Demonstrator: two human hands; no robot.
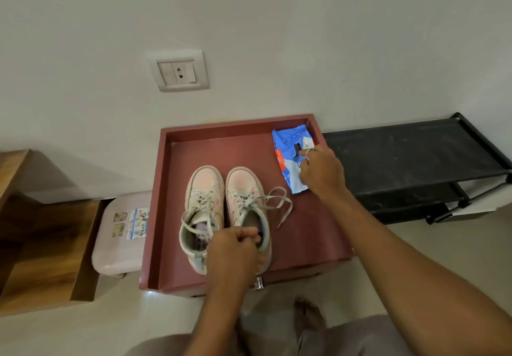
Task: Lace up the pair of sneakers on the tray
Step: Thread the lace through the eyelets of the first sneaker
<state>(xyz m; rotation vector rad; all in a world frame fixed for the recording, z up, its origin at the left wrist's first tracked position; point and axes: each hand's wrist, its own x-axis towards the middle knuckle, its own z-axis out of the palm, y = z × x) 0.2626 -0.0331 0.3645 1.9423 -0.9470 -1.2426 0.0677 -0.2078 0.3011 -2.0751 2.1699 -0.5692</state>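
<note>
Left hand (235, 247) grips sneakers (241, 186) at the heels; right hand (322, 174) pinches blue packet (288, 145): steady shoes, lift packet clear.

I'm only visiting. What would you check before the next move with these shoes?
1. Both sneakers on the tray: ok, side by side.
2. Heels held by the left hand: ok.
3. Is the right hand free for lacing: not ok, it is on the blue packet.
4. Is the packet clear of the sneakers: ok, apart in the far right corner.
5. Are the laces tied: not ok, ends lie loose.
6. Every eyelet threaded: cannot tell.
</note>
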